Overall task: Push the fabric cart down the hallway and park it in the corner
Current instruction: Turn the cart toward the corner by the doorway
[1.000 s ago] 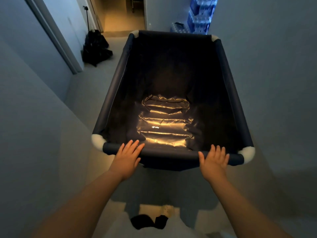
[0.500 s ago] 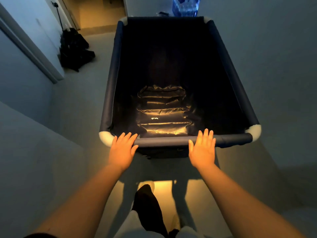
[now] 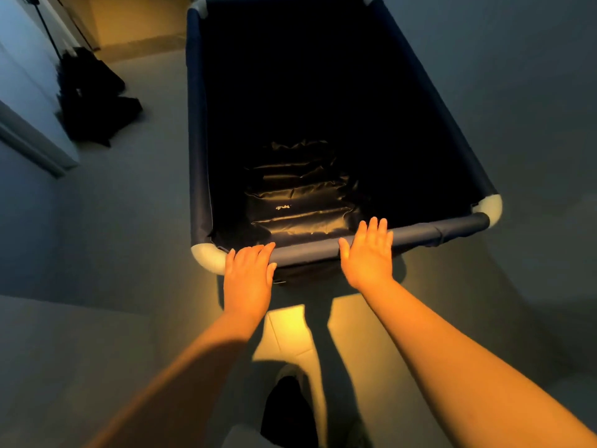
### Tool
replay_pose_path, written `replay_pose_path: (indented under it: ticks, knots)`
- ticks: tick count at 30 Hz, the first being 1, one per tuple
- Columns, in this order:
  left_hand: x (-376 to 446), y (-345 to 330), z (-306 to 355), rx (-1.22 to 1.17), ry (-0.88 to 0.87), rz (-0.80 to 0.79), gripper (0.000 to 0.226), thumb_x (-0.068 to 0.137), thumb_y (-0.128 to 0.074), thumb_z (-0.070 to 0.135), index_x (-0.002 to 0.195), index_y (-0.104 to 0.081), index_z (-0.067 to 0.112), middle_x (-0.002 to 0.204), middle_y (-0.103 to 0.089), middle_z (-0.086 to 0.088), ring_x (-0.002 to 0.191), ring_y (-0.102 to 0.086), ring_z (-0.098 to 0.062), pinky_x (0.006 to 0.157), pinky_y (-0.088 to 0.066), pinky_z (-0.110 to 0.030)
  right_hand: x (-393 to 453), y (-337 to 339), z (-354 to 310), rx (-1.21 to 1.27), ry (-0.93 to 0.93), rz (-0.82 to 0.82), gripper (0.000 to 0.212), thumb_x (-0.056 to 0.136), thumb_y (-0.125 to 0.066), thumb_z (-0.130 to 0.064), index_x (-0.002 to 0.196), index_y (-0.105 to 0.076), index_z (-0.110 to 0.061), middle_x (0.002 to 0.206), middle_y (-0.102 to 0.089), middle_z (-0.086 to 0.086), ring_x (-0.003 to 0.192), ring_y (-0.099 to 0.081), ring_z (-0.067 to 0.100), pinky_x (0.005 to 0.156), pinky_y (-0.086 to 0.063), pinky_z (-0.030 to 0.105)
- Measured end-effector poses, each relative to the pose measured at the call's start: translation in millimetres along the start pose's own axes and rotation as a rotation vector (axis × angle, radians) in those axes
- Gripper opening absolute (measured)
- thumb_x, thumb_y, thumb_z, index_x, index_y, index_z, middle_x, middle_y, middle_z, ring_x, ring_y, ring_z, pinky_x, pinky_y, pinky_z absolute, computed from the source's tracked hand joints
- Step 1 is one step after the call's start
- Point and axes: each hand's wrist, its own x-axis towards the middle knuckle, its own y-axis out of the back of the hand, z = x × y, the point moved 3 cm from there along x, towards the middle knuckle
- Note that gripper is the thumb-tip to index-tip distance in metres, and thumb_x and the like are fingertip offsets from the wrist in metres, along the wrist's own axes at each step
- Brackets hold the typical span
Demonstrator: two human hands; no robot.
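Fabric cart (image 3: 200, 130) has rolled farther down hallway; my left hand (image 3: 247, 276) and right hand (image 3: 368, 257) press flat on its near rail (image 3: 307, 248), ungripped.

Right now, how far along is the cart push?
Done: the cart is in the hallway, its right side close along the wall.
In hand: the left hand and right hand lie flat on the near rail, fingers open, pushing.
Left: open floor lies ahead toward the lit doorway. No corner is in view, so parking is not yet done.
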Motion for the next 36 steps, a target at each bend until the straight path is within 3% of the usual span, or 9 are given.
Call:
replay_pose_path:
  ticks: [5,16,21,25,30,36]
  knots:
    - [33.1,1.4,-3.0,-0.021,-0.017,0.033,0.039,0.094,-0.050,0.024,0.131,-0.047,0.015,0.120,-0.060,-0.009,0.110,-0.052,-0.029,0.105,-0.032,-0.047,22.5,-4.2,-37.5,-0.107,0.226,0.005,0.067,0.097,-0.022,-0.045,0.145,-0.010,-0.001,0.156,-0.009,0.020,0.144,0.000,0.035,0.117,0.000,0.047]
    - [15.4,-13.7,32.2,0.065,0.067,0.001,0.045,0.097,-0.039,0.031,0.140,-0.030,0.017,0.131,-0.052,-0.006,0.117,-0.045,-0.026,0.107,-0.026,-0.042,24.2,10.1,-5.9,-0.093,0.259,-0.130,0.063,0.098,-0.022,-0.042,0.147,-0.004,-0.005,0.157,-0.002,0.015,0.145,0.003,0.030,0.119,-0.004,0.042]
    - [-11.2,-12.6,52.3,-0.046,-0.115,-0.205,0.057,0.097,-0.038,0.027,0.147,-0.010,0.017,0.153,-0.026,-0.006,0.139,-0.023,-0.025,0.115,-0.013,-0.042,-4.0,7.2,21.3,-0.061,0.246,-0.161,0.065,0.098,-0.021,-0.042,0.146,0.002,-0.003,0.157,0.006,0.016,0.145,0.008,0.030,0.118,-0.002,0.041]
    - [-53.8,-9.3,52.1,0.137,-0.257,-0.288,0.066,0.098,-0.039,0.029,0.147,0.004,0.017,0.158,-0.005,-0.006,0.144,-0.006,-0.026,0.117,-0.011,-0.044,-24.2,3.9,51.5,-0.030,0.299,-0.157,0.065,0.098,-0.021,-0.042,0.146,0.004,-0.005,0.157,0.006,0.015,0.145,0.009,0.028,0.119,-0.002,0.041]
    - [-102.7,-6.1,43.0,0.294,-0.439,-0.335,0.069,0.097,-0.042,0.032,0.146,0.004,0.018,0.158,-0.003,-0.009,0.144,-0.005,-0.028,0.116,-0.011,-0.044,-49.7,1.7,84.0,-0.030,0.295,-0.147,0.064,0.099,-0.024,-0.039,0.146,-0.001,-0.003,0.157,0.001,0.016,0.145,0.004,0.030,0.119,-0.005,0.042]
    - [-120.3,-9.8,39.5,0.345,-0.709,-0.444,0.077,0.088,-0.046,0.056,0.146,-0.010,0.020,0.157,-0.014,-0.009,0.144,-0.008,-0.028,0.116,-0.007,-0.043,-86.7,2.7,112.3,-0.072,0.161,-0.115,0.063,0.099,-0.028,-0.034,0.145,-0.006,0.003,0.156,-0.004,0.020,0.144,-0.001,0.032,0.117,-0.014,0.041]
